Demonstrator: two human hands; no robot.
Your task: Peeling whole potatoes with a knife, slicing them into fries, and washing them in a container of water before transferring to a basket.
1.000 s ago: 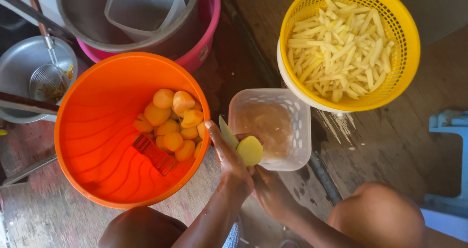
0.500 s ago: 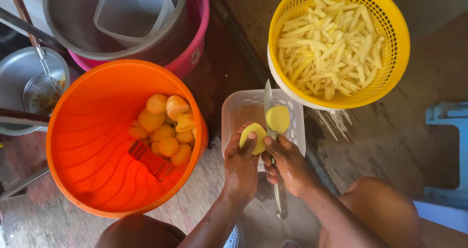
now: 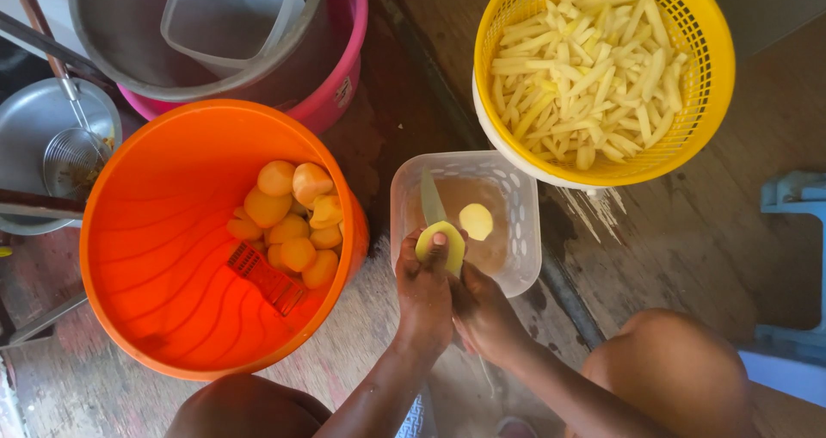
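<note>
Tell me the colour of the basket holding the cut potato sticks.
Yellow: the basket shows plainly in the head view.

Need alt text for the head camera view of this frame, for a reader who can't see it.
Seen from above, a left hand holds a peeled potato piece over a clear plastic tub while the right hand slices it with a knife. An orange bucket holds peeled potatoes; a yellow basket holds cut potato sticks.
</note>
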